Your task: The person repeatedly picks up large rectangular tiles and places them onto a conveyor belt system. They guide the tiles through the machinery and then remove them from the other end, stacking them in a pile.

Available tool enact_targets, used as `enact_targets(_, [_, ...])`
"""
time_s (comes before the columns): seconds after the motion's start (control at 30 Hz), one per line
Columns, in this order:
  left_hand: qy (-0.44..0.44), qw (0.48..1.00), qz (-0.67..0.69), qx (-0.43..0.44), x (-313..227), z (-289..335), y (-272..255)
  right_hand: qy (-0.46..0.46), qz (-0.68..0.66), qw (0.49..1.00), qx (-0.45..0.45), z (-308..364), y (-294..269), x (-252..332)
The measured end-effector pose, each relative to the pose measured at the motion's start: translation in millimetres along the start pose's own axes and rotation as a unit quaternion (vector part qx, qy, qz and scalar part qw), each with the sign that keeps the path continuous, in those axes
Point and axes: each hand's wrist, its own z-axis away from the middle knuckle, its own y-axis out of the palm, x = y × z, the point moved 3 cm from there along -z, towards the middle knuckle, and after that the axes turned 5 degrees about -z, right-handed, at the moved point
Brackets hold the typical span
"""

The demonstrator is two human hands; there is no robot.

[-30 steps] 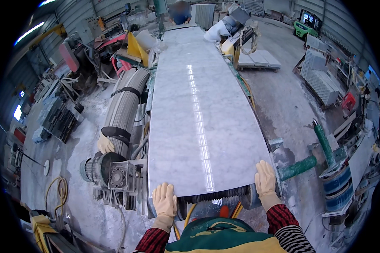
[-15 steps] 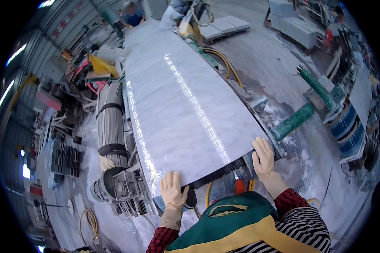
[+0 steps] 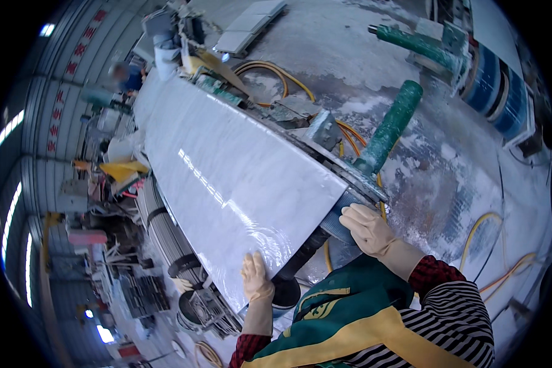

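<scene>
A long, glossy white stone slab (image 3: 239,165) with faint grey veining lies flat on a machine bed and stretches away to the far left. My left hand (image 3: 256,279), in a cream rubber glove, rests on its near left end with the fingers extended. Just off the slab's near right corner is my right hand (image 3: 369,230), gloved the same way, its fingers stretched out over a blue-grey roller (image 3: 340,224). Whether it touches the roller I cannot tell. Under the slab's near edge shows a dark brush-like strip (image 3: 303,254).
A green cylinder (image 3: 394,126) sticks up beyond the right side of the bed. Yellow hoses (image 3: 472,236) lie on the wet floor. Along the left runs a ribbed grey roll (image 3: 159,214). A person (image 3: 129,78) stands at the slab's far end.
My view has swung to the right. My right hand has come off the slab's near right corner and now sits beside it. My left hand stays on the slab's near left end.
</scene>
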Motion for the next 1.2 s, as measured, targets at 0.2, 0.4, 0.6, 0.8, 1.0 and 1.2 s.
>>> enact_targets(0.2, [0.021, 0.987, 0.083, 0.134, 44.6, -28.6, -96.2, -0.004, -0.008, 0.999, -0.037, 11.8, 2.8, -15.1])
enact_targets(0.4, [-0.031, 0.964, 0.082, 0.251, 46.6, -57.4, -150.7, 0.010, -0.038, 0.998, -0.042, 20.9, 7.9, -21.9])
enact_targets(0.6, [0.007, 0.967, 0.046, 0.251, 59.1, -51.7, -142.4, 0.032, -0.036, 0.997, -0.060, 10.0, -0.8, -9.1])
enact_targets(0.8, [-0.063, 0.954, 0.073, 0.284, 35.8, -56.5, -156.0, -0.020, -0.233, 0.972, 0.004, -34.7, 20.3, 43.1])
enact_targets(1.0, [0.062, 0.983, 0.117, 0.123, 37.1, -44.0, -155.1, 0.149, -0.445, 0.856, 0.217, -66.0, 151.1, 103.5])
enact_targets(1.2, [0.043, 0.991, 0.115, -0.046, 26.6, -32.6, -161.5, 0.366, -0.449, 0.794, 0.183, -93.8, 192.1, 153.0])
